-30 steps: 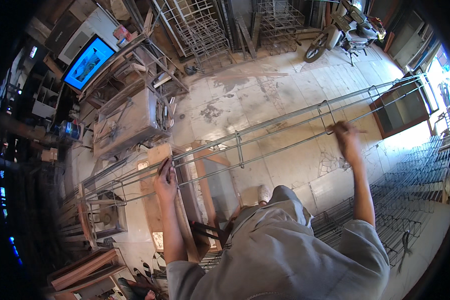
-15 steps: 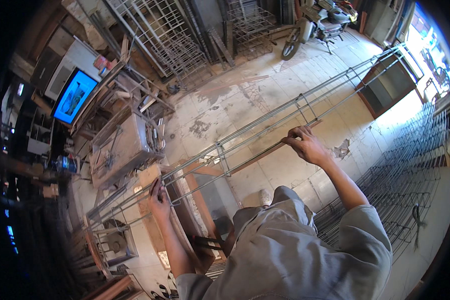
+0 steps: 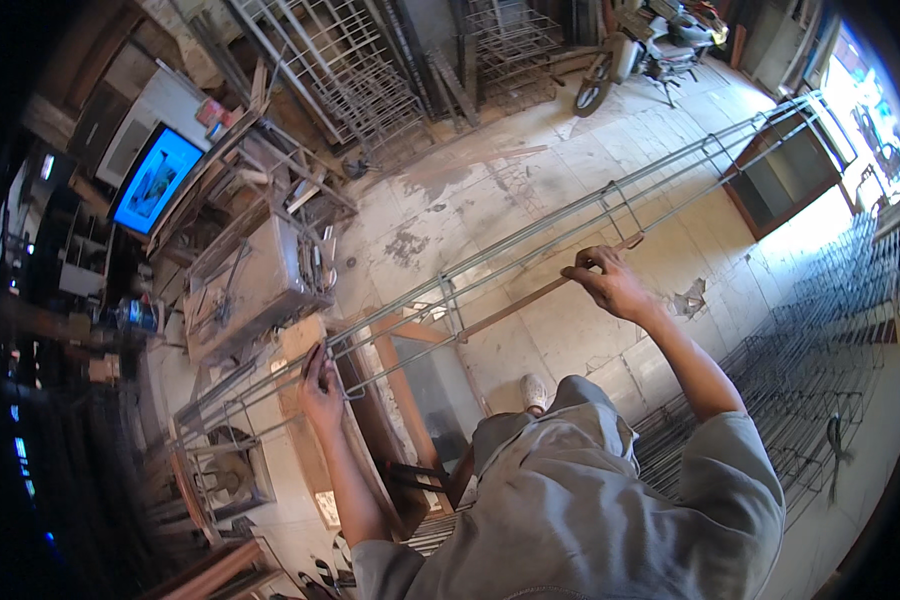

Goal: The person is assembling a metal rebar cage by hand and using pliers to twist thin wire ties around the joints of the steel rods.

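A long, narrow rebar cage [image 3: 530, 237] of thin steel rods and square stirrups runs diagonally from the lower left to the bright upper right. My left hand [image 3: 322, 392] is closed at its near rods, beside a stirrup and over the end of a wooden board [image 3: 300, 338]. Exactly which rod the fingers grip is partly hidden. Farther right, my right hand [image 3: 610, 285] pinches a thin brown strip [image 3: 515, 312], apparently wood. That strip lies roughly along the cage's near side, its left end close to a stirrup.
Many finished steel cages [image 3: 770, 360] are piled on the floor at right. A motorcycle [image 3: 650, 55] stands at the back, near upright metal grids [image 3: 360, 80]. At left are a cluttered workbench [image 3: 245, 290] and a lit screen [image 3: 157, 180]. A wood-framed panel [image 3: 785, 170] stands under the cage's far end.
The strip in my right hand has swung away from the cage's near rod, showing more of its flat face. My left hand stays at about the same place on the cage.
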`<state>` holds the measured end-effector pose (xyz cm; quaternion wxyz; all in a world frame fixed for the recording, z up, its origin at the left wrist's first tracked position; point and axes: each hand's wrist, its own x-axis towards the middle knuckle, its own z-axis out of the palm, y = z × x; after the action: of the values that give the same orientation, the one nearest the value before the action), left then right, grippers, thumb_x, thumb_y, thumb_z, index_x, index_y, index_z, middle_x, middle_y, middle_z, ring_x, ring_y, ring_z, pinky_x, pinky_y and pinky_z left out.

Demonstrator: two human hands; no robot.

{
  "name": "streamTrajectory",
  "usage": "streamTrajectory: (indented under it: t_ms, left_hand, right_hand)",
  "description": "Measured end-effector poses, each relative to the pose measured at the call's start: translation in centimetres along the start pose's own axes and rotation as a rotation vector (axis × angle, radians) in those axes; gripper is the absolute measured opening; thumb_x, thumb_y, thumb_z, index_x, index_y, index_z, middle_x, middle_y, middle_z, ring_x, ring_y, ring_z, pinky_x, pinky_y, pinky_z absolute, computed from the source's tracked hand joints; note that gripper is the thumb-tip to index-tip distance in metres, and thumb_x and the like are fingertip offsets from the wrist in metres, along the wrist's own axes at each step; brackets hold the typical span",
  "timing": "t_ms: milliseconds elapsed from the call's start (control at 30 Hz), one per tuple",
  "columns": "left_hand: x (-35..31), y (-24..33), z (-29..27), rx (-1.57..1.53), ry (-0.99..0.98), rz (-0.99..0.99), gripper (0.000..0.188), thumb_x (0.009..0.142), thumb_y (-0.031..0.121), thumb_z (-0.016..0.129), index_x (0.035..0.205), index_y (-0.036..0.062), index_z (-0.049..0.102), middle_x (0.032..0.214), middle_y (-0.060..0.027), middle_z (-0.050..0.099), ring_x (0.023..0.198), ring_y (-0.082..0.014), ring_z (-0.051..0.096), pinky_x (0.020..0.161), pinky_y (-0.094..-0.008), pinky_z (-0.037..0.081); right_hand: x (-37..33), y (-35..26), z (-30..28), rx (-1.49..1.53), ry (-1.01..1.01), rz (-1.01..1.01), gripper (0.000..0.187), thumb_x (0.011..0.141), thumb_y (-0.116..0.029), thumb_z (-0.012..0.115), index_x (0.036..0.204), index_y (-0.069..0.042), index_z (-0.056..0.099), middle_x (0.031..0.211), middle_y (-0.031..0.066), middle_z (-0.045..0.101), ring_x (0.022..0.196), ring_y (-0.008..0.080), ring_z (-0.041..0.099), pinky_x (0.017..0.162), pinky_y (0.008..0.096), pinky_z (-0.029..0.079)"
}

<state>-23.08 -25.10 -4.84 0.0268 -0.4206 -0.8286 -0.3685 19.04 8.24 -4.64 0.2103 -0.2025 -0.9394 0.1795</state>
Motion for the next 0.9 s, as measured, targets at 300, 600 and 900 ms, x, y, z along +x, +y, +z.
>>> streamTrajectory:
  t_ms: [300, 600, 900]
  left_hand:
    - [0.0, 0.7, -0.5, 0.07, 0.016, 0.004, 0.032, 0.094, 0.015, 0.056, 0.124, 0.0102, 0.066, 0.126, -0.0129, 0.064, 0.116, -0.0294, 0.061, 0.098, -0.0364, 0.047]
    - [-0.6, 0.2, -0.3, -0.053, 0.0, -0.056, 0.032, 0.094, 0.01, 0.054, 0.124, 0.0055, 0.065, 0.128, -0.0149, 0.063, 0.118, -0.0282, 0.061, 0.1, -0.0346, 0.046]
    - [0.2, -0.2, 1.1, -0.012, 0.024, 0.01, 0.032, 0.095, 0.014, 0.055, 0.124, 0.0054, 0.065, 0.127, -0.0141, 0.064, 0.117, -0.0282, 0.061, 0.098, -0.0361, 0.048]
  right_hand:
    - [0.4, -0.8, -0.2, -0.008, -0.009, 0.011, 0.037, 0.082, -0.002, 0.062, 0.116, -0.014, 0.067, 0.109, 0.0101, 0.057, 0.11, 0.0312, 0.054, 0.092, 0.0433, 0.047]
    - [0.2, 0.0, 0.3, -0.027, 0.044, -0.039, 0.034, 0.084, -0.004, 0.064, 0.116, -0.015, 0.067, 0.108, 0.0098, 0.056, 0.106, 0.0306, 0.055, 0.091, 0.0423, 0.046]
    - [-0.5, 0.8, -0.5, -0.025, -0.024, 0.01, 0.04, 0.084, -0.004, 0.061, 0.122, -0.016, 0.064, 0.117, 0.0131, 0.056, 0.115, 0.034, 0.051, 0.098, 0.044, 0.044]
